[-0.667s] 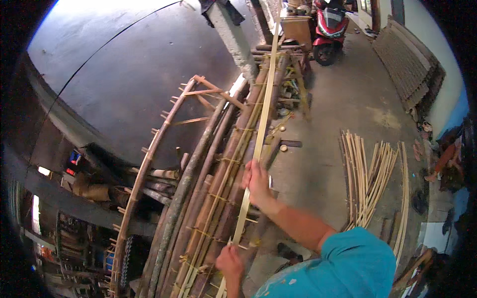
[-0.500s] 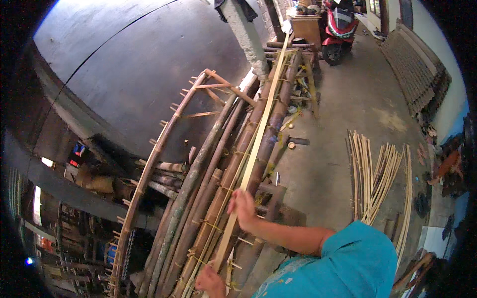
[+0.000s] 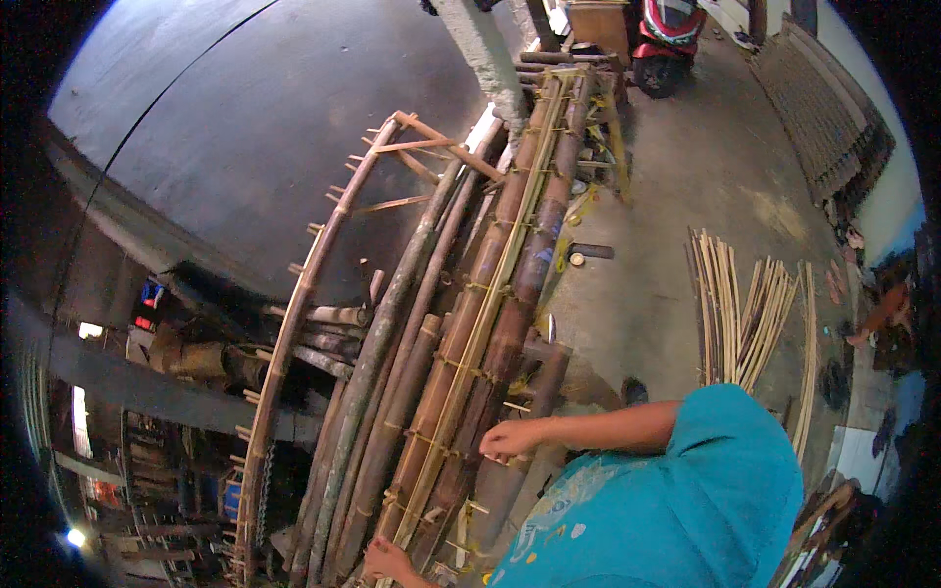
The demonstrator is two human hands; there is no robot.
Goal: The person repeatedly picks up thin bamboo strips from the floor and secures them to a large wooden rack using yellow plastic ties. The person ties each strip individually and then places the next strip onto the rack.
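At the bottom edge my left hand rests on the near end of the bundle of bamboo poles, fingers curled around a pole there, though the rim of the view cuts it off so I cannot tell how tight that grip is. A little farther up, my right hand reaches across from my teal sleeve, its grip pressed together in a loose fist at the pale split strip that lies along the top of the poles, between two thick brown ones. Thin ties cross the strip at intervals along its length. To the left of the bundle a curved bamboo frame with short pegs arcs upward beside a dark wall. To the right, on the concrete floor, a sheaf of loose pale slats lies well apart from the poles. Beyond them, near the far end of the bundle, a red scooter stands by a wooden box.
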